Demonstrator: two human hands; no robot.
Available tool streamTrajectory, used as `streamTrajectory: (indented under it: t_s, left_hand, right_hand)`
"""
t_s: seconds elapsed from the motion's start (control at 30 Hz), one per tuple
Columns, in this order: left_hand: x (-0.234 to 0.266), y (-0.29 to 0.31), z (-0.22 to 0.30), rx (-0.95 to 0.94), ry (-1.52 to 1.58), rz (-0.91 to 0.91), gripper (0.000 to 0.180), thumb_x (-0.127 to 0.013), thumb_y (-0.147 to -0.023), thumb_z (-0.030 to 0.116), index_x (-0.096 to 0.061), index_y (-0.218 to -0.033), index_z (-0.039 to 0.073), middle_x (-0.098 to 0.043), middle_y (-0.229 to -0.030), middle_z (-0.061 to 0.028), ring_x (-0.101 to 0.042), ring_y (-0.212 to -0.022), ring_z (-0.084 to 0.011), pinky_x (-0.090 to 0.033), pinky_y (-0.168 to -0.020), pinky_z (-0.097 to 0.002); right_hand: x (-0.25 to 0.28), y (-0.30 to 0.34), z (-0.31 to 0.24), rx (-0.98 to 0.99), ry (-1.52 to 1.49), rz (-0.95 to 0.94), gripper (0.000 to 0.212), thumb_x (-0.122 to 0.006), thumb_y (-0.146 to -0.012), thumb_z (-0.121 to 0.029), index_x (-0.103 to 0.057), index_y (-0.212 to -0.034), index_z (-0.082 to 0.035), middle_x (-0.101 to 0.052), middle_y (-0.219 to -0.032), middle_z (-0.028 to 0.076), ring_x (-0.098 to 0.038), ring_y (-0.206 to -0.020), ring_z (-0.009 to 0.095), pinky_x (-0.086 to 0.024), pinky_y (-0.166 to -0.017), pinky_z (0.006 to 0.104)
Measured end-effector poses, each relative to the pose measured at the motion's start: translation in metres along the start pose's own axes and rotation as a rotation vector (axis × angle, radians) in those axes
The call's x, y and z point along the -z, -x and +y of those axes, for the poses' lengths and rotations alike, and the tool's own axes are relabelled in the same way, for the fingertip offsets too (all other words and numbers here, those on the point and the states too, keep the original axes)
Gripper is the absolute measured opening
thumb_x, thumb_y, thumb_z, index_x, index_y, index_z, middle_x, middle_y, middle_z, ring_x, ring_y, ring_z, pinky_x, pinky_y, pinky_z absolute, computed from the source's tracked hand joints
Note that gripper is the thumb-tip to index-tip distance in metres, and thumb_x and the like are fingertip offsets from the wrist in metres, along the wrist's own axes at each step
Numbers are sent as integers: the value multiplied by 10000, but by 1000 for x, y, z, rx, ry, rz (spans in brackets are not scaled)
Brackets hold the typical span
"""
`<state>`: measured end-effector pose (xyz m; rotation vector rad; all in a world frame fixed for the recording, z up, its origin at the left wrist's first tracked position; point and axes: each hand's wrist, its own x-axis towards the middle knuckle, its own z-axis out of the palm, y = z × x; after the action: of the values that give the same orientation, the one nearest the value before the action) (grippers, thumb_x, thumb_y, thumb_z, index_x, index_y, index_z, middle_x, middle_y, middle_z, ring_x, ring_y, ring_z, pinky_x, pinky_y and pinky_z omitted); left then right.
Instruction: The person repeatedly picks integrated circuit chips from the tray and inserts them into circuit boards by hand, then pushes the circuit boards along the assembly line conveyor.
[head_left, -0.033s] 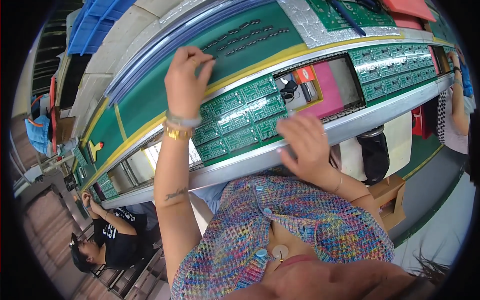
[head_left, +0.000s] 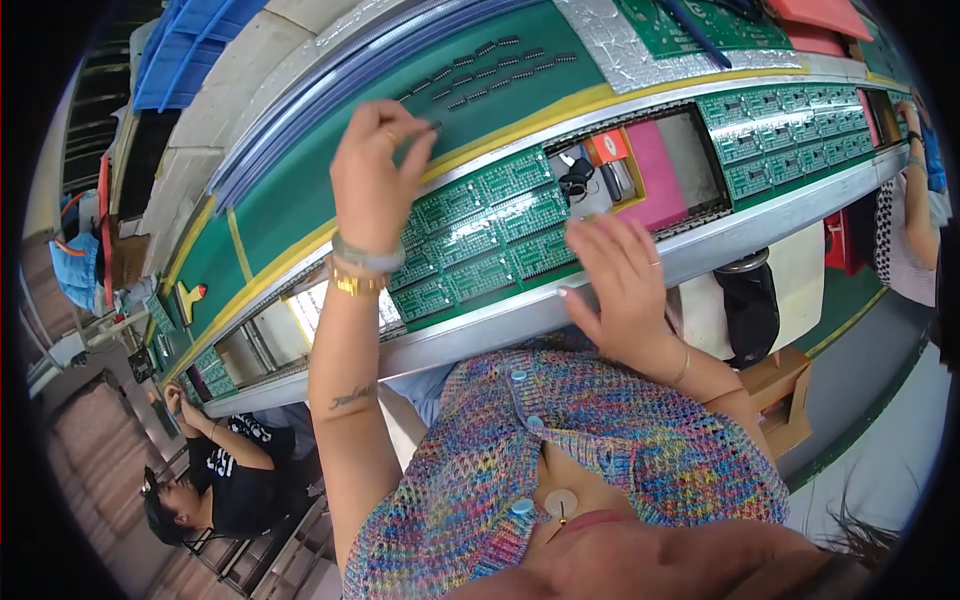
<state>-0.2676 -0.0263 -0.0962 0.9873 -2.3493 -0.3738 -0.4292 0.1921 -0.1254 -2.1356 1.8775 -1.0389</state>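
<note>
My left hand [head_left: 378, 175] is raised over the green bench mat, thumb and forefinger closed in a pinch. A small dark chip [head_left: 436, 126] shows at their tips. Just beyond it, several black chips [head_left: 486, 72] lie in slanting rows on the mat. Below that hand is a green circuit board panel [head_left: 485, 225], a grid of repeated small boards sitting in the metal rail. My right hand [head_left: 622, 290] hovers by the panel's right end and the rail's near edge. Its fingers are stretched out, and it holds nothing.
A yellow box [head_left: 632, 185] with small items and a pink sheet [head_left: 660, 170] are beside the panel in the rail. Another board panel [head_left: 785, 140] sits farther right. Long blue-grey tubes [head_left: 300, 125] line the mat's far side. Co-workers sit at left [head_left: 240, 460] and far right [head_left: 905, 210].
My left hand has shifted slightly right and nearer with the chip. My right hand has moved a little to the right, its fingers more raised.
</note>
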Motion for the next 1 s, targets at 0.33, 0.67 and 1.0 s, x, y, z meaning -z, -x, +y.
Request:
streamTrajectory:
  t_s: [0.33,0.67,1.0]
  left_hand:
    - [-19,39,41,21,41,-109,91,-734,-731,29,-694,-810,8,-587,-908,-79,-593,-821,-259,-490,-708,-366]
    - [-22,46,35,-38,-38,-65,93,-740,-719,18,-681,-790,15,-588,-884,-63,-589,-802,-241,-493,-687,-354]
    - [-21,45,35,-70,-32,-89,104,-747,-707,18,-679,-785,25,-586,-876,-56,-588,-790,-234,-492,-678,-346]
  right_hand:
    - [-13,-3,-14,-121,-91,-135,621,-686,-781,-307,-503,-1282,12,-559,-1296,180,-465,-1275,358,-301,-1089,509]
    - [-22,-4,-4,-47,-53,8,429,-694,-744,-256,-625,-1123,-67,-620,-1120,69,-553,-1091,249,-416,-951,417]
    - [-22,-4,-5,-42,-45,23,402,-683,-758,-270,-635,-1102,-69,-623,-1107,70,-553,-1093,250,-427,-938,409]
